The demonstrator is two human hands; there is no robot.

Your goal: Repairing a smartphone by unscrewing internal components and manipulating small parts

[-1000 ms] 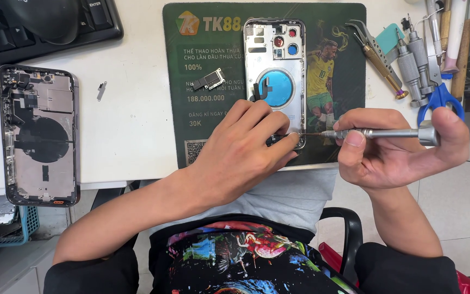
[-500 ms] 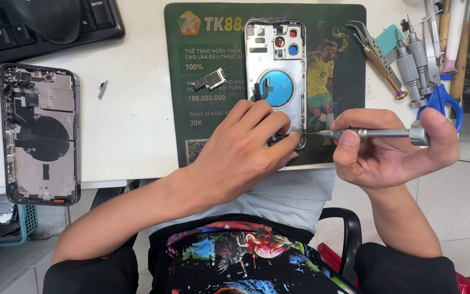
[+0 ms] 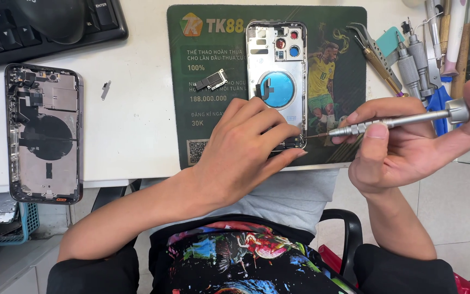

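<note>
The right hand pinches a slim silver screwdriver lying sideways, tip pointing left at the silver phone housing's lower right edge. The left hand sits closer, fingers pressed flat on the bottom end of that upright-lying housing.

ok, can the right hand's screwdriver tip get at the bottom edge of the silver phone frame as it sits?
Probably yes: the right hand has the screwdriver tip beside the phone frame's lower right corner; the left hand covers its lower left.

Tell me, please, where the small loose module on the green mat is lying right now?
In the head view, the small loose module lies on the green mat, left of the opened silver phone housing, beyond the left hand.
</note>
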